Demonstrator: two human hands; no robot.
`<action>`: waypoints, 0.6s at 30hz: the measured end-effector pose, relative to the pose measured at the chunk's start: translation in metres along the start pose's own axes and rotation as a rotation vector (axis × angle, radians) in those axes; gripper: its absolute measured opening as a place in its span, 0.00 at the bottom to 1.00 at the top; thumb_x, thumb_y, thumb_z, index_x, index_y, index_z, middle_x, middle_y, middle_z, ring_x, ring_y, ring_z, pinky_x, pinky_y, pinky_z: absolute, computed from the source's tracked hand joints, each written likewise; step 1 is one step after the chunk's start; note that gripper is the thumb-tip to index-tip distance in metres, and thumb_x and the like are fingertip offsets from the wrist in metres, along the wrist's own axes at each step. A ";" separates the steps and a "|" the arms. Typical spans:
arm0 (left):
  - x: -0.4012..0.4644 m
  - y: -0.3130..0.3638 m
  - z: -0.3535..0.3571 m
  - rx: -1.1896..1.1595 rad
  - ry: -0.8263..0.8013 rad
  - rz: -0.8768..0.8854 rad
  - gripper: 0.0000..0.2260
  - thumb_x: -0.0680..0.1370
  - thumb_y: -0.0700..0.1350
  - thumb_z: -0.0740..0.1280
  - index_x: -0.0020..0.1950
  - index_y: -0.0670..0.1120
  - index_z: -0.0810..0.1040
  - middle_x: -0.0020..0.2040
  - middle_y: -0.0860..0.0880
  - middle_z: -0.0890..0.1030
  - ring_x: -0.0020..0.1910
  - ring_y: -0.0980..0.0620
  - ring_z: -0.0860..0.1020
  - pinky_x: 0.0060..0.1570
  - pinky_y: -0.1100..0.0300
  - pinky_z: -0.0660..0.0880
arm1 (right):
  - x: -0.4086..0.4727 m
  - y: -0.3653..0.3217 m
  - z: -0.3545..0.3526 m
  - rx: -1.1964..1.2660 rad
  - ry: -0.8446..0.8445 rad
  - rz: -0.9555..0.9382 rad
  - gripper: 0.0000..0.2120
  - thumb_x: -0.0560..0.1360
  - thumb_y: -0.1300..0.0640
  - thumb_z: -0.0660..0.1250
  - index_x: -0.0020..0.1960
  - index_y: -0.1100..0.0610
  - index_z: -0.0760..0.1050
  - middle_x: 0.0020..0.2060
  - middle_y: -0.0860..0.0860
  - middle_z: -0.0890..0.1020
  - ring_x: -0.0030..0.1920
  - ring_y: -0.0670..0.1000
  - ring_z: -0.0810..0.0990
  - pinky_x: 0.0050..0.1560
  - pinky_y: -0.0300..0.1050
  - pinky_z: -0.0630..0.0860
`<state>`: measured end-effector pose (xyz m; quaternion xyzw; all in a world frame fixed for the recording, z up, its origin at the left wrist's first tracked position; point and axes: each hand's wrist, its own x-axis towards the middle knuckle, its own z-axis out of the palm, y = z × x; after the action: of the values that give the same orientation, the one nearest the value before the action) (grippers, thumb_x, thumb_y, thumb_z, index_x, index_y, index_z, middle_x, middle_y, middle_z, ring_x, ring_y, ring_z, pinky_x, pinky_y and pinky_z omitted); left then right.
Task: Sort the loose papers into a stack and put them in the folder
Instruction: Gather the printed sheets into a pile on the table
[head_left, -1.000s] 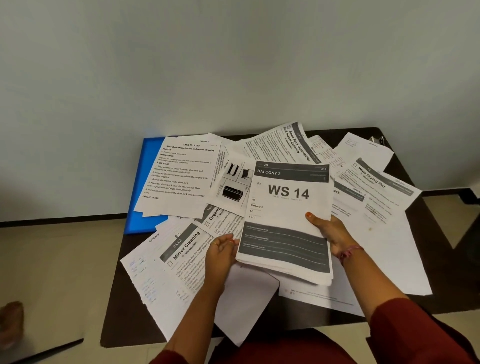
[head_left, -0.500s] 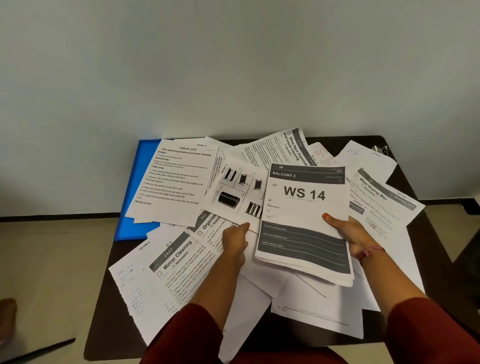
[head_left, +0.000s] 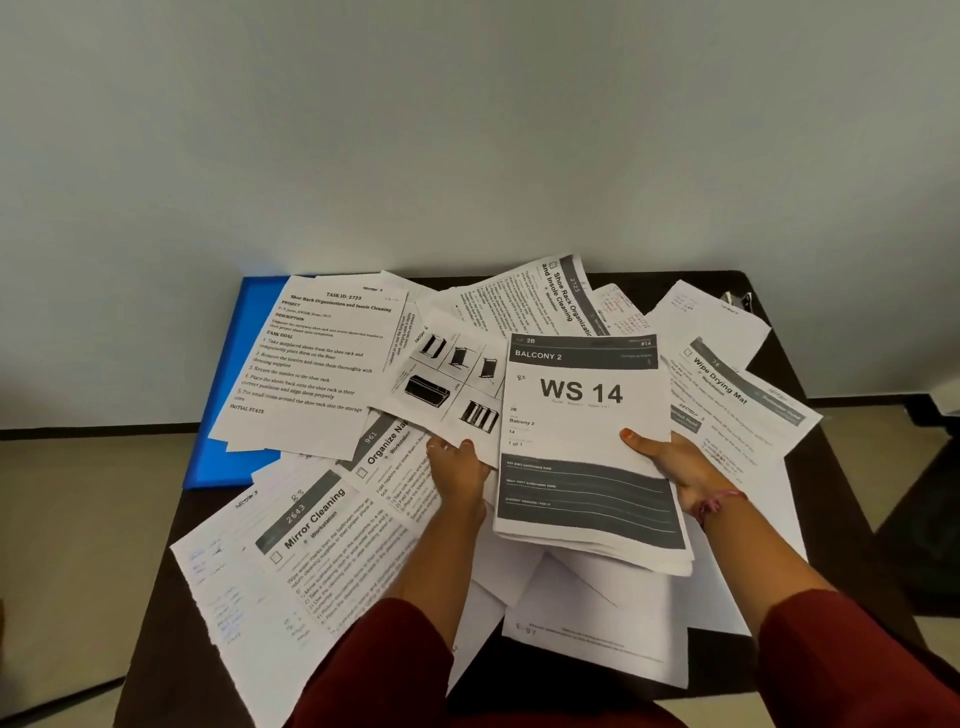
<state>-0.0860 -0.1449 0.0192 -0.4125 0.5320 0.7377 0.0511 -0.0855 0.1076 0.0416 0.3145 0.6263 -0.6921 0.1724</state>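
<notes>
My right hand grips a stack of papers by its right edge, thumb on top; the top sheet reads "WS 14". My left hand pinches the near edge of a sheet with shoe-rack pictures, just left of the stack. Loose sheets cover the dark table: a "Mirror Cleaning" sheet at front left, a "Wipe Drying Mat" sheet at right, a task text sheet at back left. The blue folder lies at back left, mostly under papers.
A grey wall runs right behind the table. A metal clip lies at the table's back right corner. Beige floor shows on both sides, and papers overhang the table's front left edge.
My left hand has let go of the stack's left edge, reached forward and taken hold of the pictured sheet. The stack in my right hand shifted slightly right.
</notes>
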 end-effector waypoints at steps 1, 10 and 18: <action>-0.001 0.000 -0.001 -0.001 -0.002 0.007 0.16 0.79 0.32 0.59 0.66 0.43 0.68 0.51 0.44 0.77 0.47 0.44 0.79 0.32 0.57 0.79 | 0.000 -0.002 -0.001 -0.014 -0.007 -0.002 0.20 0.71 0.58 0.73 0.62 0.52 0.75 0.58 0.53 0.81 0.58 0.58 0.79 0.62 0.62 0.73; -0.023 0.001 -0.043 0.221 -0.188 -0.007 0.09 0.81 0.39 0.59 0.56 0.48 0.76 0.48 0.49 0.82 0.48 0.46 0.81 0.45 0.49 0.80 | -0.009 0.000 0.007 -0.125 -0.137 0.005 0.23 0.71 0.56 0.73 0.65 0.51 0.73 0.57 0.52 0.82 0.56 0.58 0.80 0.57 0.60 0.77; -0.026 -0.009 -0.071 0.363 -0.263 -0.049 0.09 0.82 0.46 0.60 0.55 0.47 0.78 0.48 0.46 0.85 0.47 0.47 0.83 0.44 0.54 0.78 | -0.022 0.034 0.035 -0.220 -0.179 0.010 0.19 0.71 0.56 0.73 0.61 0.52 0.74 0.58 0.52 0.81 0.54 0.54 0.80 0.54 0.51 0.77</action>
<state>-0.0250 -0.1901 0.0228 -0.3097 0.6345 0.6758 0.2114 -0.0551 0.0647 0.0310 0.2339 0.6791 -0.6435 0.2644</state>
